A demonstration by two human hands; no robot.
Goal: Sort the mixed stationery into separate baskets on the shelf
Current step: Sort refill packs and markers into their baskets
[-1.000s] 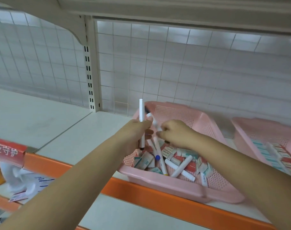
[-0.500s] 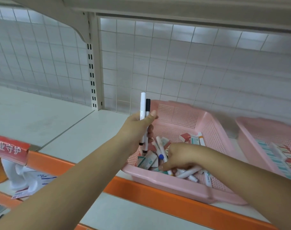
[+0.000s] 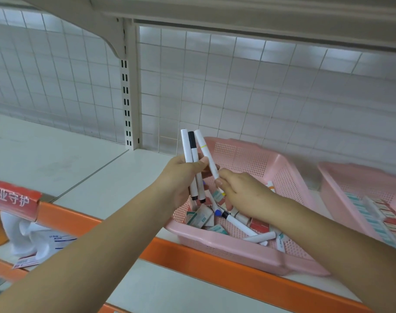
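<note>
Left hand [image 3: 181,175]: raised over the left end of the pink basket [image 3: 249,154], fingers curled round two markers, one white-capped [image 3: 186,147], one black-capped [image 3: 193,150], both near upright. Right hand [image 3: 242,193]: fingertips pinch the lower end of a yellow-banded marker [image 3: 205,152], tilted, just beside the other two. Loose markers [image 3: 240,224] and small boxes [image 3: 201,219] lie mixed in the basket. It sits on a white shelf [image 3: 90,177] with an orange front edge [image 3: 215,263]; a second pink basket [image 3: 341,177] stands to its right, a wire grid panel [image 3: 237,86] behind.

A white wire grid panel [image 3: 260,91] backed the pale shelf [image 3: 57,159], split by a cream slotted upright [image 3: 128,98]. An orange strip [image 3: 215,265] edged the front; an upper shelf [image 3: 237,12] hung overhead.
</note>
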